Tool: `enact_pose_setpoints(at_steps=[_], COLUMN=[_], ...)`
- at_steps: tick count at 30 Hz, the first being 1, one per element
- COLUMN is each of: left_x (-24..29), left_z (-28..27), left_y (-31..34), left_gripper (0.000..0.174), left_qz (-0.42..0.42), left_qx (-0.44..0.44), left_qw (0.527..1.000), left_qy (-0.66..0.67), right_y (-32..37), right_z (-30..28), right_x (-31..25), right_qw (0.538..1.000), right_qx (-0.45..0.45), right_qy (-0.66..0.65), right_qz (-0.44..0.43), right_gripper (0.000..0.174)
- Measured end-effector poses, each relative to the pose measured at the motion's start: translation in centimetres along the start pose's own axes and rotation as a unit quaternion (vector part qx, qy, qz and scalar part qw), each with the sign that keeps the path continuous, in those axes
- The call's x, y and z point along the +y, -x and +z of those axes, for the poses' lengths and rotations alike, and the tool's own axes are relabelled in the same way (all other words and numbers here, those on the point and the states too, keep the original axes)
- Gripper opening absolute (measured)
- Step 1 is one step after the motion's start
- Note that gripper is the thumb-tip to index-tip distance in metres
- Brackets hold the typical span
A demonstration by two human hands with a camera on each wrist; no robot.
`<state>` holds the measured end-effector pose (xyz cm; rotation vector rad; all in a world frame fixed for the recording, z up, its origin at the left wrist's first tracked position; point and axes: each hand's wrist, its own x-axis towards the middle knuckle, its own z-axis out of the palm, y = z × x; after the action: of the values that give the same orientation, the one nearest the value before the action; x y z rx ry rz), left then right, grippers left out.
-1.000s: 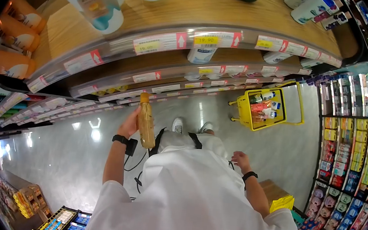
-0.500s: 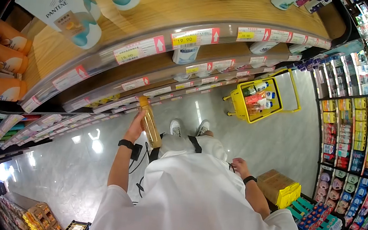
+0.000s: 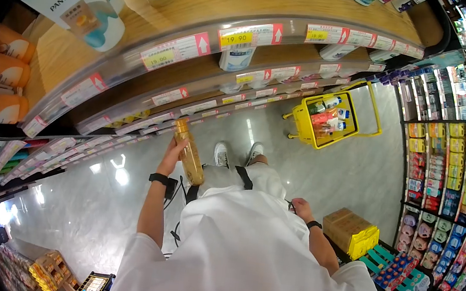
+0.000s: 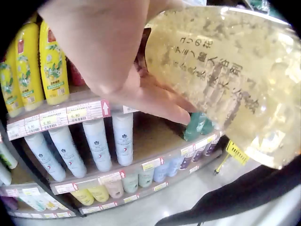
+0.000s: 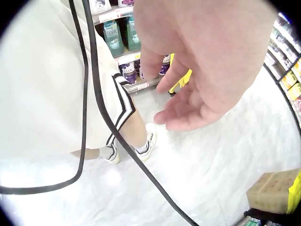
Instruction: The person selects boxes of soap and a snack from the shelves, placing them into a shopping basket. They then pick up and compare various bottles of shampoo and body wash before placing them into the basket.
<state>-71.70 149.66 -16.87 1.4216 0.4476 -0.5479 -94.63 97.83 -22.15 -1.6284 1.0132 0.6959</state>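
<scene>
My left hand (image 3: 172,155) grips a clear bottle of golden liquid (image 3: 191,161) with a gold cap, held tilted beside the shelf. In the left wrist view the fingers of the left hand (image 4: 127,70) wrap the near side of the bottle (image 4: 225,80), which has dark printed characters. The right hand (image 3: 302,210) hangs by the hip, beside the white shorts. In the right wrist view the right hand (image 5: 197,70) has loosely bent fingers and holds nothing; black cables (image 5: 94,84) pass beside it.
Shelves with a price-tag edge (image 3: 177,51) curve across the front and left, holding Pantene tubes (image 3: 79,1) and orange bottles (image 3: 3,73). A yellow wheeled basket (image 3: 310,133) with several bottles stands ahead right. A cardboard box (image 3: 345,226) is at the right, before stocked racks (image 3: 448,172).
Since a second ago the head view has shifted, with more of the cardboard box showing. The left hand still grips the bottle, now slightly lower beside the body. The right hand remains by the hip.
</scene>
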Motion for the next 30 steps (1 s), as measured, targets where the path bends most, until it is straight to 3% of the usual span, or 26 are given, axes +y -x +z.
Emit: enact_pose_setpoints(at_steps=[4, 7, 8, 10, 12, 13, 15, 16, 17, 18, 19, 20, 21, 22, 23, 24, 25, 26, 28, 30], left_x=[-0.9, -1.1, -0.1, -1.7, -2.4, -3.1, -4.6, -5.8, -4.7, -6.8, -10.0, -7.9, -9.9, -12.0, -11.5, -13.6, -19.8, -18.6, -25.5, -30.8], left_z=[1.4, -0.1, -1.5, -1.7, -4.2, -4.5, -6.4, -7.7, -7.1, -7.9, -8.4, -7.0, -7.2, -5.8, -5.3, -4.9, -4.5, -3.8, -1.8, -2.2], left_y=[0.9, 0.6, 0.6, 1.6, 2.6, 3.6, 5.9, 7.1, 7.8, 8.8, 10.9, 11.9, 13.2, 16.3, 16.8, 18.5, 21.4, 21.7, 26.0, 27.4], left_gripper=[0.062, 0.065, 0.065, 0.063, 0.066, 0.068, 0.072, 0.073, 0.074, 0.074, 0.077, 0.082, 0.085, 0.086, 0.088, 0.088, 0.082, 0.079, 0.076, 0.071], left_qz=[0.013, 0.057, 0.062, 0.095, 0.065, 0.042, -0.032, -0.088, -0.108, -0.106, -0.128, -0.151, -0.159, -0.215, -0.214, -0.215, -0.221, -0.234, -0.242, -0.241], left_qx=[0.020, 0.047, 0.045, 0.125, 0.180, 0.204, 0.225, 0.228, 0.210, 0.211, 0.211, 0.195, 0.190, 0.218, 0.212, 0.233, 0.294, 0.281, 0.308, 0.336], left_qw=[1.000, 0.997, 0.997, 0.987, 0.980, 0.973, 0.944, 0.919, 0.927, 0.921, 0.877, 0.901, 0.907, 0.880, 0.894, 0.901, 0.895, 0.899, 0.912, 0.906], left_qy=[-0.006, 0.014, -0.012, 0.021, -0.052, -0.102, -0.237, -0.309, -0.292, -0.310, -0.413, -0.356, -0.340, -0.364, -0.332, -0.297, -0.251, -0.241, -0.118, -0.088], right_y=[-1.0, -1.4, -2.4, -4.3, -8.4, -6.7, -10.6, -12.0, -12.4, -10.9, -9.9, -11.3, -12.7, -12.5, -11.0, -10.5, -10.5, -10.2, -9.8, -10.3], right_z=[-1.0, -0.2, -0.2, -0.8, -0.6, -0.4, 1.6, 3.3, 3.8, 5.4, 6.8, 7.3, 8.3, 9.1, 9.9, 10.9, 11.5, 12.2, 12.9, 13.5], right_x=[-0.9, -3.1, -5.4, -6.0, -9.2, -11.4, -15.9, -18.3, -20.4, -24.5, -28.8, -29.3, -30.0, -31.9, -34.1, -35.7, -37.2, -38.3, -40.4, -41.2], right_qw=[0.999, 0.999, 0.995, 0.990, 0.963, 0.959, 0.929, 0.928, 0.925, 0.920, 0.912, 0.906, 0.899, 0.899, 0.900, 0.900, 0.892, 0.882, 0.887, 0.889], right_qx=[-0.016, -0.031, -0.016, -0.021, -0.001, -0.011, 0.031, 0.016, 0.017, -0.003, -0.030, -0.041, -0.058, -0.080, -0.088, -0.095, -0.075, -0.042, -0.032, -0.012], right_qy=[0.034, 0.041, 0.103, 0.139, 0.223, 0.249, 0.260, 0.230, 0.205, 0.189, 0.171, 0.175, 0.177, 0.151, 0.124, 0.126, 0.099, 0.068, 0.041, 0.012], right_qz=[0.003, -0.004, -0.011, -0.026, -0.152, -0.133, -0.261, -0.293, -0.318, -0.343, -0.371, -0.382, -0.396, -0.402, -0.408, -0.407, -0.435, -0.464, -0.459, -0.457], right_gripper=[0.032, 0.042, 0.045, 0.054, 0.063, 0.064, 0.065, 0.066, 0.067, 0.070, 0.072, 0.075, 0.077, 0.079, 0.081, 0.081, 0.080, 0.078, 0.076, 0.073])
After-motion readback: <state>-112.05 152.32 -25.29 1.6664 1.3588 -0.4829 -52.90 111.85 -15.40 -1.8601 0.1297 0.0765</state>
